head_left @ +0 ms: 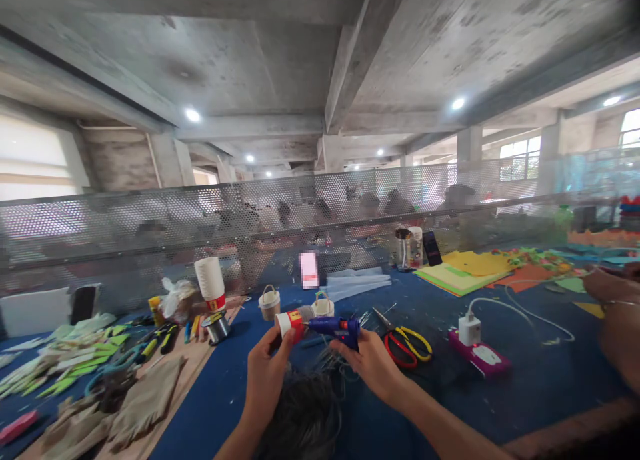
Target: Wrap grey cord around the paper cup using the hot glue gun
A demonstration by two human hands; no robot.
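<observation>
My left hand (266,369) is closed around a small paper cup (283,323), white with a red and yellow print, lying on its side in the air. Greyish material shows at the cup's far end. In my right hand (373,363) is a blue glue gun (333,324), its nozzle pointing left at the cup and close to it or touching; I cannot tell which. Just beyond stand two small cups with arched handles, one paler cup (270,304) and one partly hidden cup (323,307). Below my hands lies a dark, hair-like bundle (305,413).
Red-handled scissors (400,352) and a yellow-handled tool (417,343) lie right of my hands. Farther right is a purple power strip (480,355) with a white charger. Stacked paper cups (210,283), a wire spool (217,329) and gloves (147,397) are left. Another person's arm (617,320) reaches in.
</observation>
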